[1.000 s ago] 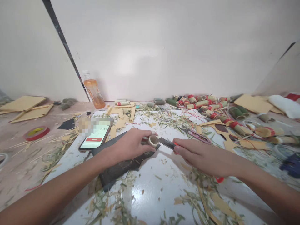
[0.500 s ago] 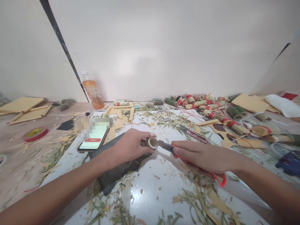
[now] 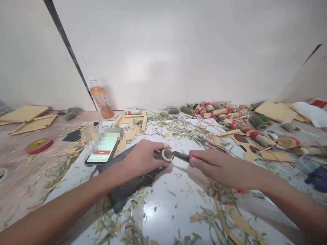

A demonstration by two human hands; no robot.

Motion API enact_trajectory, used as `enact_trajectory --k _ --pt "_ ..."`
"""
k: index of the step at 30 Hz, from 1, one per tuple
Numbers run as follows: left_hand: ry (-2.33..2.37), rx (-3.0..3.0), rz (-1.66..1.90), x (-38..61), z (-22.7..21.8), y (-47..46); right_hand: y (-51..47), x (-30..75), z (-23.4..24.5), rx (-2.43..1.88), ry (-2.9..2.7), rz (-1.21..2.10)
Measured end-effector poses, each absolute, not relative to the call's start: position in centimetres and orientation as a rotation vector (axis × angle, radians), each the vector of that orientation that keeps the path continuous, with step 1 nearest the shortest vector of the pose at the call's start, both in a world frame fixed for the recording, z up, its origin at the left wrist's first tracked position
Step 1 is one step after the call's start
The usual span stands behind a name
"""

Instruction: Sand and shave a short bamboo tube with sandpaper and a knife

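Observation:
A short hollow bamboo tube [image 3: 167, 155] lies gripped between the thumb and fingers of my left hand [image 3: 143, 157], its open end facing right. Under that hand is a dark flat slab [image 3: 125, 190] on the white board. My right hand [image 3: 217, 168] is closed round a utility knife [image 3: 182, 156] with some red on its handle. The blade end points left and sits at or very near the tube's rim; whether it touches I cannot tell. Most of the handle is hidden in the palm.
Shavings litter the white board [image 3: 158, 217]. A phone [image 3: 103, 149] lies left, beyond it a bottle of orange drink [image 3: 102, 102] and a red tape roll [image 3: 39, 145]. Several bamboo pieces with red bands [image 3: 221, 112] pile up back right. A wire ring [image 3: 179, 125] lies behind my hands.
My right hand has rolled over, so its back and thumb show differently and less of the red handle end is visible. The bamboo tube's open end faces slightly more toward me.

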State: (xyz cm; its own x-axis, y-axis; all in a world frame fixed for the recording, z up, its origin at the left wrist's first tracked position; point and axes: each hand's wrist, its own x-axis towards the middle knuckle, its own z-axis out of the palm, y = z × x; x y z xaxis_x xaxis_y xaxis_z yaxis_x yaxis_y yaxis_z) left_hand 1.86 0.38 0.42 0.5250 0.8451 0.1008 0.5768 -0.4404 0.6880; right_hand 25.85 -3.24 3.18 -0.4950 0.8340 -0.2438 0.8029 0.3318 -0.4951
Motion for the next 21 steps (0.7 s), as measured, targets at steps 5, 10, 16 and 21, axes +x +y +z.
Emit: enact_trajectory --k 5,10,16,21 --pt "1.147 2.228 0.587 1.98 0.31 0.36 -3.13 25.79 2.86 -1.569 -2.536 0.803" --pt "1.136 2.246 0.564 1.94 0.28 0.33 -3.3 25.85 3.02 -1.575 -2.542 0.782" --pt "1.122 2.245 0.55 1.86 0.27 0.41 -3.31 25.86 3.06 -1.56 -2.542 0.779" --pt "1.12 2.241 0.545 1.88 0.37 0.39 -3.34 25.92 2.93 -1.571 -2.532 0.757"
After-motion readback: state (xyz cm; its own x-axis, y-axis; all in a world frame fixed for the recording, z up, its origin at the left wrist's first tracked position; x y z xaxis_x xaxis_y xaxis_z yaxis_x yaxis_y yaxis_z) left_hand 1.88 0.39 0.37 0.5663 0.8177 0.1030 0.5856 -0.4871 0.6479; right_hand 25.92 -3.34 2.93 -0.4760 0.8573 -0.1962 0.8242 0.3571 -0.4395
